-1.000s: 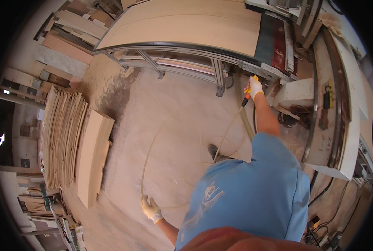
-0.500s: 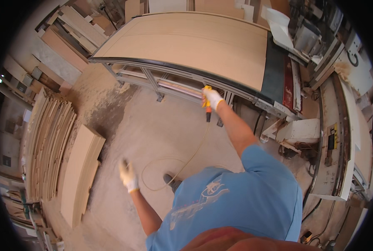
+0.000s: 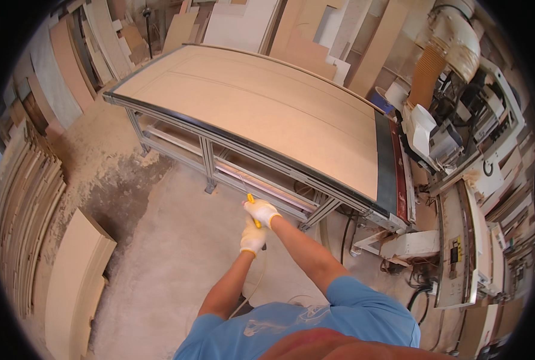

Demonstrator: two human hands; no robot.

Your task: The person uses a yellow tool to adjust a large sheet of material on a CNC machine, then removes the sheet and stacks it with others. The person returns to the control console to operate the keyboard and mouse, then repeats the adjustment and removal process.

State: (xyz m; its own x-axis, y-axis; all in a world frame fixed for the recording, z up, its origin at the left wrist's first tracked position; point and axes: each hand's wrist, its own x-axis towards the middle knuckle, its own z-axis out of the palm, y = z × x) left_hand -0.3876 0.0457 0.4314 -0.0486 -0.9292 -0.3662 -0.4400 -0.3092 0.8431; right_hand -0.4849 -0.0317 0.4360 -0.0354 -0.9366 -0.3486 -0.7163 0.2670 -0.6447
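My right hand point(image 3: 262, 212), in a white glove, grips a yellow air blow gun point(image 3: 250, 197) whose thin nozzle points up and away toward the table's lower frame. Close beneath it is my gloved left hand point(image 3: 253, 237), drawn up against the right hand and the gun's handle. Its fingers look closed, but what they hold is hidden. From below the hands a thin pale hose point(image 3: 257, 285) runs down toward the floor. Ahead stands a long metal-framed table point(image 3: 209, 157) bearing a large tan board point(image 3: 261, 102) with faint lines across its surface.
Stacked boards point(image 3: 69, 282) stand at the near left, beside more upright panels point(image 3: 24, 204). Scraps and sheets point(image 3: 234, 27) lean along the back. A machine point(image 3: 450, 144) is at the right, with a pale cabinet part point(image 3: 456, 252) nearer me. Dust lies on the floor point(image 3: 159, 240).
My left hand has come up and right to meet the right hand. The right hand has moved down and left with the air blow gun. My view has shifted, showing more of the back.
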